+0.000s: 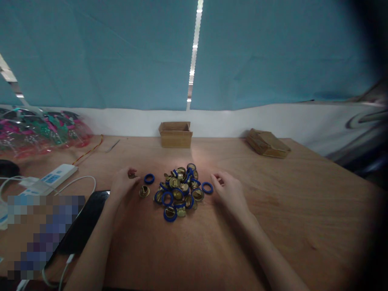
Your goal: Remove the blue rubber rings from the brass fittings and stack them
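A loose pile of brass-coloured round metal pieces [177, 194] and blue rings [167, 198] lies between my two hands on the wooden table. My left hand [123, 184] is left of the pile, its fingers curled toward the thumb. Something small and dark shows between them, too unclear to name. Close to that hand lie a single blue ring [149, 174] and a single brass piece [144, 194]. On the pile's right side, my right hand [230, 192] rests with fingers bent and a gap between fingers and thumb. Its fingertips are just beside another blue ring [207, 191].
An open cardboard box [176, 141] stands behind the pile, and a flattened-looking carton [268, 144] sits at back right. To the left are a white power strip [57, 176], cables, a dark phone-like device [86, 226] and plastic-wrapped items [45, 131]. A blue curtain [121, 56] hangs behind.
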Motion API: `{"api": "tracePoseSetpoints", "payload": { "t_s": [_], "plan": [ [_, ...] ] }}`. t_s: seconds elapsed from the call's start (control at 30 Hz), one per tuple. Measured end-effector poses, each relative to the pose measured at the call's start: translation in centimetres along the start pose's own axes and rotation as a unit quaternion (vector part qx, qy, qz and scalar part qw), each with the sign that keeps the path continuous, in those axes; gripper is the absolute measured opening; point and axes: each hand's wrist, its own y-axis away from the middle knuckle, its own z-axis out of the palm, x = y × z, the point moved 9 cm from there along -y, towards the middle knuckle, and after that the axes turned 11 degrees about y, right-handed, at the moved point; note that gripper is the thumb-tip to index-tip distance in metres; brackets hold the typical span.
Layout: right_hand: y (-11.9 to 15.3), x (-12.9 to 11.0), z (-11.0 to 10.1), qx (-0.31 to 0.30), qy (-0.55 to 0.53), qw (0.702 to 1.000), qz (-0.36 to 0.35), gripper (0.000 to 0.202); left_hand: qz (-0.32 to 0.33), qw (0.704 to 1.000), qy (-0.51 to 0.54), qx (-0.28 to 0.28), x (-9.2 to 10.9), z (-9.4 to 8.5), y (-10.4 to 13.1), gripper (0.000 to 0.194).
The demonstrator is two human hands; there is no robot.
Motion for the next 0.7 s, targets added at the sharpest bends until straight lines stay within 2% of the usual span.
{"api": "tracePoseSetpoints", "payload": {
  "t_s": [0.27,0.4,0.57,0.6,0.7],
  "plan": [
    [-0.2,1.0,2.5,-0.045,0.022,0.999,0.004,0.027,0.001,0.999,-0.035,-0.021,0.1,0.7,0.3,0.030],
    [-0.1,1.5,3.4,-0.049,0.035,0.998,0.008,0.026,0.019,0.999,-0.045,-0.001,1.1,0.5,0.4,0.031],
    [0.0,1.7,3.4,-0.044,0.047,0.998,0.017,0.021,0.086,0.995,-0.033,0.034,5.1,0.6,1.3,0.031],
    [0.0,1.8,3.5,-0.044,0.048,0.998,0.020,0.021,0.110,0.993,-0.023,0.026,6.4,1.0,1.8,0.028],
    [0.0,2.0,3.7,-0.049,0.050,0.997,0.031,0.023,0.233,0.971,0.037,-0.028,10.8,2.6,4.1,0.019]
  ]
}}
